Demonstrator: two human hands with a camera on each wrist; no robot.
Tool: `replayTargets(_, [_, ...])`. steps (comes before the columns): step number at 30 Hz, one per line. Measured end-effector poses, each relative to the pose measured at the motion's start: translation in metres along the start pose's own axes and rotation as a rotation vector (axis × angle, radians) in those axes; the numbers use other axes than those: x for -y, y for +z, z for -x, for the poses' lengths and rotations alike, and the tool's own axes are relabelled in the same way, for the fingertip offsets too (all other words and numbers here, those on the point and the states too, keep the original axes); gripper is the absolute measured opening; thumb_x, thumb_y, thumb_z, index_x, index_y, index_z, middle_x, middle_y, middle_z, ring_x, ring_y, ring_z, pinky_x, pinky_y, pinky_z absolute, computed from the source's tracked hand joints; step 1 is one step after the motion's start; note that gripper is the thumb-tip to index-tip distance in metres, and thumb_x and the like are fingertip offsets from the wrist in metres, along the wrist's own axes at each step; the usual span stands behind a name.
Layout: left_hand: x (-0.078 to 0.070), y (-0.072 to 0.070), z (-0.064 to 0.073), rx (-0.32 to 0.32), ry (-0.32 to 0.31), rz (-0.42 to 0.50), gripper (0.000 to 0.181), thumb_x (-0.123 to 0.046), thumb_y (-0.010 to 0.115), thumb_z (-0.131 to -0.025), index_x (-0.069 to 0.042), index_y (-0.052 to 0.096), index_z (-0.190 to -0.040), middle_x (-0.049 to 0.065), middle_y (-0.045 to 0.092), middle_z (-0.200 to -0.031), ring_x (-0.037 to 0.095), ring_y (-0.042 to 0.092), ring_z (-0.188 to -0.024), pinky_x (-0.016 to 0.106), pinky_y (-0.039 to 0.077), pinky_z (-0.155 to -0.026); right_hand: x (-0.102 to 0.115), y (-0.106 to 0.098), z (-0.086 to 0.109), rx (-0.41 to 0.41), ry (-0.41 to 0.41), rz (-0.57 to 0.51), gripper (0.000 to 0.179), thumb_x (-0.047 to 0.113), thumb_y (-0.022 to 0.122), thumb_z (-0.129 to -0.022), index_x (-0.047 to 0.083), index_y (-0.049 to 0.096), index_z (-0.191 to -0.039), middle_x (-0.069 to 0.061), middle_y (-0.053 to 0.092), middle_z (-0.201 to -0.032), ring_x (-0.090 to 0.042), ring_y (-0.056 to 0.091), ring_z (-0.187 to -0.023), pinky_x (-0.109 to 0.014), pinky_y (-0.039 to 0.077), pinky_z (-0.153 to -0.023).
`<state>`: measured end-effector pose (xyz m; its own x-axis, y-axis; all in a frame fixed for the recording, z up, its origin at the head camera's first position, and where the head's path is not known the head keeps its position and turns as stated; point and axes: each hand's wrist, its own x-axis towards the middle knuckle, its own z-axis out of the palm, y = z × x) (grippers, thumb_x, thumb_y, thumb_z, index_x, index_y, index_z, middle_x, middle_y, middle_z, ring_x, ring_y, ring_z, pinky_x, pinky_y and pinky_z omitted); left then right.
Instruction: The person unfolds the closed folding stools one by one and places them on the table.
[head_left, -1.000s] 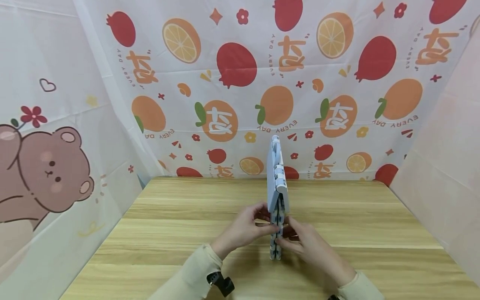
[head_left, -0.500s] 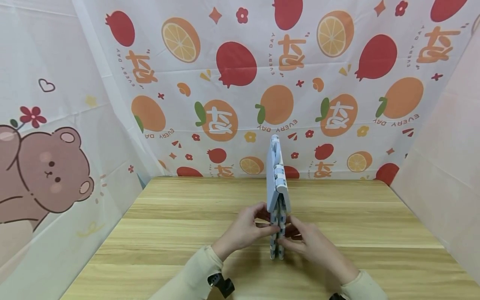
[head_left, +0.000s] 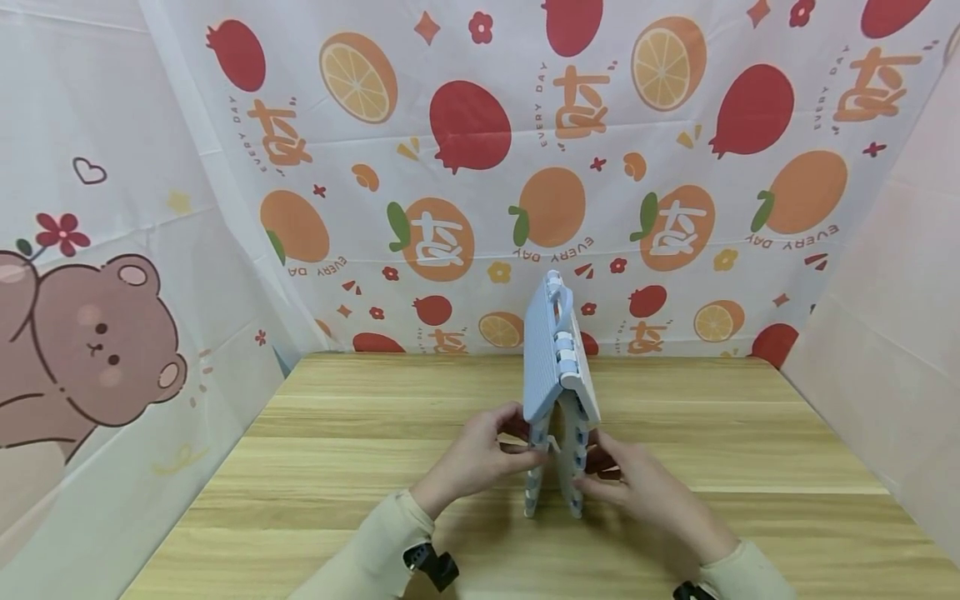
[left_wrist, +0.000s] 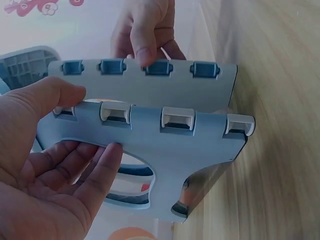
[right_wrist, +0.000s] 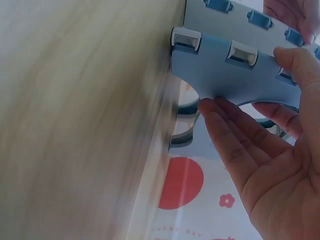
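A light-blue and white folding plastic stool [head_left: 543,358] stands upright mid-table, its ridged top peaked like a roof and a loop handle [head_left: 564,308] along the ridge. Below, its two side panels stand apart with a narrow gap between their front edges. My left hand [head_left: 480,458] grips the left panel, thumb on its clipped edge and fingers by the cutout, as the left wrist view shows. On the other side, my right hand [head_left: 637,487] pinches the right panel [right_wrist: 230,70] likewise. White clips [left_wrist: 177,119] line the near edge; blue sockets [left_wrist: 112,66] show inside the opposite panel.
The stool stands on a light wood-grain table [head_left: 360,433]. Behind it hangs a fruit-print cloth [head_left: 480,250], with a bear-print cloth [head_left: 105,333] on the left and pale cloth [head_left: 885,333] on the right. Dark straps [head_left: 431,567] sit on both wrists.
The side panels have spread from nearly together to visibly apart, my left hand moving left and my right hand right. The roof-like top has widened with them.
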<state>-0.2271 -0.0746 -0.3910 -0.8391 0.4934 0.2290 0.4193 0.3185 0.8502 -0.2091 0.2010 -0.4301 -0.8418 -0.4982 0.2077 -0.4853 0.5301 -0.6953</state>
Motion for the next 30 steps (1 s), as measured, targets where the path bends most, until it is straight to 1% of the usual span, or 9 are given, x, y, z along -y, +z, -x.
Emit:
replayTargets(4, [0.001,-0.004,0.002,-0.005,-0.008,-0.006,0.039,-0.017,0.085,-0.093,-0.005,0.070,-0.127,0.011,0.077,-0.119,0.021,0.074,-0.108,0.054,0.063,-0.096,-0.001,-0.004,0.003,0.003,0.001,-0.003,0.057,0.042,0.072,-0.103,0.006,0.058,-0.145,-0.010,0.079,-0.123,-0.019,0.077,-0.109,-0.041,0.066,-0.090])
replayTargets(7, [0.001,-0.007,0.005,-0.005,-0.019,0.001,0.039,-0.016,0.084,-0.092,-0.005,0.070,-0.127,0.010,0.076,-0.118,0.021,0.073,-0.108,0.052,0.064,-0.096,-0.003,-0.007,0.005,0.004,-0.017,-0.005,0.055,0.040,0.073,-0.103,0.007,0.058,-0.144,-0.009,0.079,-0.123,-0.019,0.077,-0.108,-0.042,0.066,-0.091])
replayTargets(10, [0.002,-0.011,0.008,-0.003,-0.028,0.005,0.037,-0.015,0.084,-0.092,-0.006,0.070,-0.126,0.008,0.076,-0.116,0.021,0.071,-0.108,0.051,0.064,-0.095,-0.004,-0.010,0.008,0.006,-0.033,-0.007,0.058,0.038,0.073,-0.104,0.006,0.056,-0.148,-0.010,0.079,-0.124,-0.018,0.077,-0.109,-0.045,0.066,-0.091])
replayTargets(14, [0.004,-0.015,0.011,0.004,-0.026,0.010,0.037,-0.013,0.084,-0.092,-0.007,0.071,-0.126,0.008,0.075,-0.114,0.020,0.070,-0.107,0.042,0.065,-0.092,-0.006,-0.014,0.011,0.016,-0.047,0.000,0.060,0.036,0.073,-0.104,0.005,0.053,-0.152,-0.010,0.079,-0.124,-0.015,0.077,-0.109,-0.048,0.065,-0.092])
replayTargets(17, [0.005,-0.017,0.012,0.012,-0.026,0.022,0.038,-0.011,0.084,-0.092,-0.006,0.070,-0.127,0.008,0.074,-0.114,0.019,0.069,-0.107,0.035,0.065,-0.090,-0.008,-0.016,0.012,0.017,-0.050,0.019,0.056,0.036,0.074,-0.104,0.007,0.055,-0.149,-0.009,0.079,-0.122,-0.011,0.076,-0.108,-0.049,0.065,-0.091])
replayTargets(22, [0.006,-0.022,0.016,0.018,-0.029,0.023,0.037,-0.011,0.084,-0.091,-0.006,0.070,-0.125,0.009,0.074,-0.113,0.020,0.069,-0.108,0.027,0.064,-0.089,-0.011,-0.019,0.014,0.017,-0.063,0.042,0.050,0.036,0.074,-0.103,0.011,0.058,-0.144,-0.008,0.079,-0.122,-0.008,0.075,-0.108,-0.047,0.066,-0.091])
replayTargets(26, [0.007,-0.024,0.018,0.018,-0.027,0.016,0.037,-0.011,0.085,-0.090,-0.005,0.070,-0.124,0.010,0.073,-0.112,0.021,0.069,-0.107,0.025,0.064,-0.087,-0.012,-0.020,0.015,0.025,-0.049,0.042,0.050,0.037,0.074,-0.103,0.013,0.057,-0.145,-0.006,0.078,-0.124,-0.007,0.075,-0.109,-0.046,0.065,-0.093])
replayTargets(30, [0.007,-0.027,0.020,0.023,-0.031,0.026,0.039,-0.011,0.085,-0.090,-0.004,0.070,-0.125,0.011,0.073,-0.113,0.021,0.069,-0.108,0.026,0.064,-0.088,-0.012,-0.023,0.017,0.033,-0.028,0.042,0.053,0.039,0.073,-0.104,0.013,0.056,-0.148,-0.005,0.078,-0.125,-0.009,0.075,-0.109,-0.043,0.065,-0.093])
